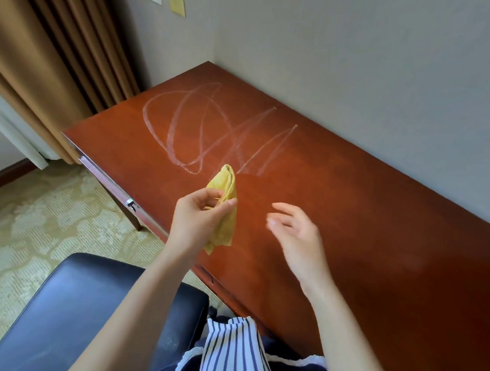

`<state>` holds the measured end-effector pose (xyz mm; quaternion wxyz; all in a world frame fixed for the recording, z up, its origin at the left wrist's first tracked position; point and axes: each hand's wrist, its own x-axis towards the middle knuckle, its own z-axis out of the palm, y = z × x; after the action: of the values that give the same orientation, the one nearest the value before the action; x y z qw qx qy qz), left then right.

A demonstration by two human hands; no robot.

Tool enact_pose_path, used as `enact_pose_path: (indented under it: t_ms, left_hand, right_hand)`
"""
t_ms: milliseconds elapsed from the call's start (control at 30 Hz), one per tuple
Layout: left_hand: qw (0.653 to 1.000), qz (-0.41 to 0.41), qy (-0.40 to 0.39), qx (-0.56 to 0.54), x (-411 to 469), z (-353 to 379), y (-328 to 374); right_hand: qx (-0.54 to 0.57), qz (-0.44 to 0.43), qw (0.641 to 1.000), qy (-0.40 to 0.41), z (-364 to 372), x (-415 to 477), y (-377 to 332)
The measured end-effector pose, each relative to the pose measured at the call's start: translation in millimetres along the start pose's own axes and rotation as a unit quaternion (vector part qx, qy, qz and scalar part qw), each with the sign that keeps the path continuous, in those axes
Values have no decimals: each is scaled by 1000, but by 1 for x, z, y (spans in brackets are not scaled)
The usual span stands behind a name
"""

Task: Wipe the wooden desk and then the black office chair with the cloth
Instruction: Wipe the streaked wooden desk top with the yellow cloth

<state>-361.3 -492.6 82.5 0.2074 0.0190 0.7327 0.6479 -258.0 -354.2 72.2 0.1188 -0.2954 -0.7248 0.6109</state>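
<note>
A reddish wooden desk (351, 209) runs along the wall, with white looping streaks (212, 131) on its left half. My left hand (199, 217) holds a bunched yellow cloth (225, 210) above the desk's front part, pinched between thumb and fingers. My right hand (295, 231) hovers just to the right of the cloth, fingers apart and holding nothing. The black office chair (87, 304) shows its top edge at lower left, under my left forearm.
A brown curtain (53, 59) hangs at the left beside the desk's end. Grey wall borders the desk's far side. A metal drawer handle (131, 203) sticks out on the desk front. Patterned carpet (35, 215) covers the floor to the left.
</note>
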Motion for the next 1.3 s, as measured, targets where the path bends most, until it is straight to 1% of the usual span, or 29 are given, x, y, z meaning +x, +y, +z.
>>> enact_pose_path:
  t_ms: [67,133,233,300,333,433,600,633,700,767,833,900,933,1033,1100,1133,1167,1200,1233,1300]
  left_hand:
    - [1000,-12,-17,3,-3,5,-2]
    - [998,-23,-56,-7,-8,10,-1]
    - [989,-28,-134,-51,-14,12,1]
    - [985,-19,-168,-43,-13,12,0]
    - [986,-13,-167,-18,-12,11,-1]
    - [990,-3,-130,54,-7,9,-5]
    - [990,34,-101,94,2,-4,-4]
    - [988,51,-88,117,5,-7,-3]
    - [970,101,-57,213,12,-14,-1]
    - [933,148,-49,323,22,-20,3]
    - [901,171,-51,395,32,-24,6]
    - [883,194,-37,425,40,-23,10]
    - [875,223,-24,429,42,-21,12]
    - [834,357,8,421,42,-11,9]
    - [808,405,22,427,38,-10,-6]
    - [801,409,26,437,36,-10,-19]
    - [795,405,22,451,32,-10,-36]
    - [793,387,2,470,28,-11,-53]
    - [795,350,-31,494,24,-12,-71]
    - [791,250,-116,546,16,-14,-106]
  right_hand:
    - [-41,-41,996,-71,10,-5,-4]
    - [-74,-70,990,-98,20,-9,-5]
    - [-113,-81,988,-70,27,-11,-2]
    - [-115,-87,988,-46,27,-10,-1]
    - [-113,-89,989,-42,27,-10,-1]
    - [-126,-79,988,-41,24,-7,-1]
    - [-180,-83,980,-8,8,3,-4]
    - [-195,-89,977,5,4,5,-5]
    - [-244,-103,964,33,-7,11,-7]
    - [-321,-108,939,52,-21,21,-9]
    - [-379,-116,915,70,-35,34,-11]
    - [-403,-151,896,109,-45,46,-13]
    - [-407,-183,884,138,-48,51,-13]
    - [-401,-298,843,202,-52,54,-7]
    - [-399,-338,824,219,-53,48,13]
    - [-404,-338,822,216,-55,42,29]
    - [-413,-323,828,200,-55,35,47]
    - [-420,-290,843,168,-55,25,66]
    - [-423,-240,865,123,-54,16,84]
    - [-420,-117,899,38,-49,-3,115]
